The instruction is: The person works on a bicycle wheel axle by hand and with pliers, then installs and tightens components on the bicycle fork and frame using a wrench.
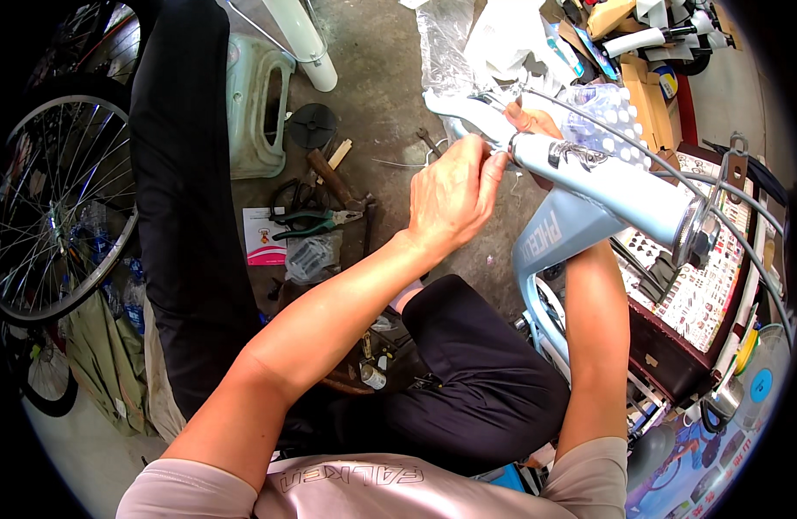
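A light blue bicycle frame (pixel 554 229) slants across the right of the view, its thick head tube (pixel 610 180) running toward the upper left. A pale blue fork (pixel 457 105) joins the tube's far end. My left hand (pixel 454 190) is closed in a pinch at this joint; whatever lies between its fingertips is hidden. Behind the frame, my right forearm reaches up, and my right hand (pixel 534 123) wraps the fork beside the joint, partly covered by the tube. Grey cables (pixel 753 251) curve around the head tube's near end, by a metal bracket (pixel 701 229).
Green-handled pliers (pixel 316 222), a hammer (pixel 333 180) and a black disc (pixel 313 125) lie on the floor. Left of them stand a pale plastic stool (pixel 256 108) and a spoked wheel (pixel 65 208). A patterned-top case (pixel 710 303) is at right. Wrapping and cartons (pixel 645 99) lie beyond.
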`<act>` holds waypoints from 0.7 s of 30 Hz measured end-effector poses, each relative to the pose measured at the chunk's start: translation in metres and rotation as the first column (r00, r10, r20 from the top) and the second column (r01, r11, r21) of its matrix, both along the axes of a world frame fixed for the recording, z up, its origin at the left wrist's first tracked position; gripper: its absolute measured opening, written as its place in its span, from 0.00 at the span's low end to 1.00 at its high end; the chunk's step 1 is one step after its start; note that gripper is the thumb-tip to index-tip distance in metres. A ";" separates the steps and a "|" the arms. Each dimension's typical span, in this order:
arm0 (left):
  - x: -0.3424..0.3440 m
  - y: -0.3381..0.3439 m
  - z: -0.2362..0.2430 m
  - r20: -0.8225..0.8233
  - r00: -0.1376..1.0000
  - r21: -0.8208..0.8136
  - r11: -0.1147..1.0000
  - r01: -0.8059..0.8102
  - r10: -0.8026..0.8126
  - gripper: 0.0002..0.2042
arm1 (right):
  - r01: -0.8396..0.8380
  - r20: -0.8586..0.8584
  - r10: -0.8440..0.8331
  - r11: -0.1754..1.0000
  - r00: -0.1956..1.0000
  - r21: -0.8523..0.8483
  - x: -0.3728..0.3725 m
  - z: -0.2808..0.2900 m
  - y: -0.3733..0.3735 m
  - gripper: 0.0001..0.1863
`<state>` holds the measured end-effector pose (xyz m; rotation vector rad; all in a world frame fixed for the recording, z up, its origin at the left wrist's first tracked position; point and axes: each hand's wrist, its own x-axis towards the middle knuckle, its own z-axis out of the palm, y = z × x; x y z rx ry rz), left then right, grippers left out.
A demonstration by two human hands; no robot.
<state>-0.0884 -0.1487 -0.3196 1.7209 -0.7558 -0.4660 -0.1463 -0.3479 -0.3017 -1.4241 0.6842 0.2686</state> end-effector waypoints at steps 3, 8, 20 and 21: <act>-0.001 0.001 0.009 -0.125 0.989 -0.020 0.996 -0.082 0.079 0.10 | -0.027 0.031 0.028 0.999 0.999 -0.026 0.002 0.001 0.003 0.30; 0.001 -0.001 0.003 0.003 0.995 -0.065 0.993 -0.095 0.095 0.10 | 0.036 0.009 -0.035 0.995 0.999 -0.093 0.003 0.008 0.016 0.29; 0.007 0.001 -0.004 -0.470 0.874 -0.055 0.992 0.110 -0.123 0.10 | 0.013 0.057 -0.014 1.000 0.998 0.022 0.000 -0.004 0.005 0.30; 0.003 0.003 -0.006 -0.337 0.941 -0.046 0.999 0.026 -0.040 0.09 | 0.015 0.053 -0.016 1.000 0.998 0.017 0.000 -0.004 0.006 0.30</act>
